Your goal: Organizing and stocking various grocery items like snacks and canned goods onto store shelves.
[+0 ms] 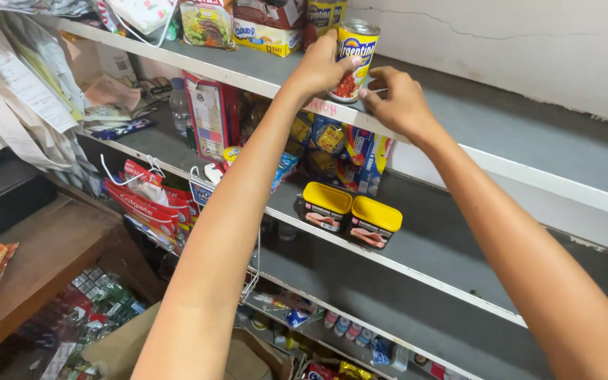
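Left hand (320, 67) wrapped around a yellow tin can (352, 60) with a red picture on its label, fingers curled over the near side and thumb lying against the label, a firm closed hold. Can upright at the front edge of the top grey shelf (515, 134), tilted slightly, its silver lid facing up. Right hand (397, 98) just beside the can on the right, fingers loosely bent, fingertips at the can's lower edge and the shelf lip; cannot tell whether actually pinching anything or only touching. Both forearms stretched up from below, crossing the lower shelves.

Behind the can on the same shelf, another yellow tin (324, 14), a flat box of bars (267, 36) and a noodle packet (207, 22). One shelf down, two black rectangular meat tins with yellow lids (350, 213) side by side near the front edge, well below the hands. Further left, blue and yellow snack packets (339, 148), a red card of sachets (209, 116), a clear plastic bottle (180, 105). Red toothpaste boxes (146, 207) hanging off the shelf front. Wooden counter (43, 260) at lower left, a brown cardboard box (244, 355) at the bottom.
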